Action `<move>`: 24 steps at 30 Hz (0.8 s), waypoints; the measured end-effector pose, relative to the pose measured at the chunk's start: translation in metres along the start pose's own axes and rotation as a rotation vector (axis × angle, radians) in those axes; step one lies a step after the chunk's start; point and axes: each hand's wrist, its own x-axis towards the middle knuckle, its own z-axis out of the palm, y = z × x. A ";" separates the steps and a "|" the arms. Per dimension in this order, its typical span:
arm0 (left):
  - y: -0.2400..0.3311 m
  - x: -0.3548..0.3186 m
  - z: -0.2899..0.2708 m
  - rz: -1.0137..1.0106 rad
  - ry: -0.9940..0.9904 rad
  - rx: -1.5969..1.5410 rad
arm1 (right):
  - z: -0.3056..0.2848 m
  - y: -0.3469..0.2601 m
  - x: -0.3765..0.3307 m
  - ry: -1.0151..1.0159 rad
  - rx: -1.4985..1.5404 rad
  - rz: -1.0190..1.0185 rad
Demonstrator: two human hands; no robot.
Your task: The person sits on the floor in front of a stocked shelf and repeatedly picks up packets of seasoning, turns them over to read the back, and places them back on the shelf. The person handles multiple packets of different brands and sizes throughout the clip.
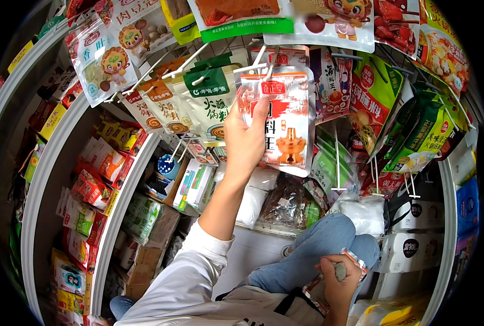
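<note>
My left hand [244, 138] reaches up to the hanging rack and grips a white and red hotpot seasoning pouch [291, 136], thumb across its front. The pouch's top edge is at a white display hook [253, 69]; whether it hangs from the hook I cannot tell. Behind it shows the top of another red pouch [291, 54]. By my knee, my right hand [337, 285] is closed around white and red packets [356, 259], mostly hidden by the fingers. A small grey-green lump [340, 271] shows at the top of that fist.
Green and cream pouches [209, 98] hang just left, green and red pouches [375, 98] to the right. Large spice bags [103, 65] hang above. Bare white hooks [337, 163] stick out below. Curved shelves [127, 195] with packets line the left; white paper packs [413, 252] are stacked at right.
</note>
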 end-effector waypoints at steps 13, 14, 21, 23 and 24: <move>0.006 -0.037 -0.014 0.661 0.153 0.809 | -0.006 0.012 0.001 0.058 0.050 0.056; 0.007 -0.036 -0.013 0.702 0.137 0.866 | -0.006 0.009 0.003 0.051 0.041 0.046; -0.003 -0.015 0.022 0.580 -0.148 0.680 | -0.009 0.011 0.003 0.035 0.010 0.017; -0.006 -0.009 0.035 0.571 -0.148 0.692 | -0.011 0.018 0.002 0.055 0.019 0.002; -0.009 -0.007 0.041 0.569 -0.150 0.704 | -0.011 0.021 0.001 0.067 0.023 -0.002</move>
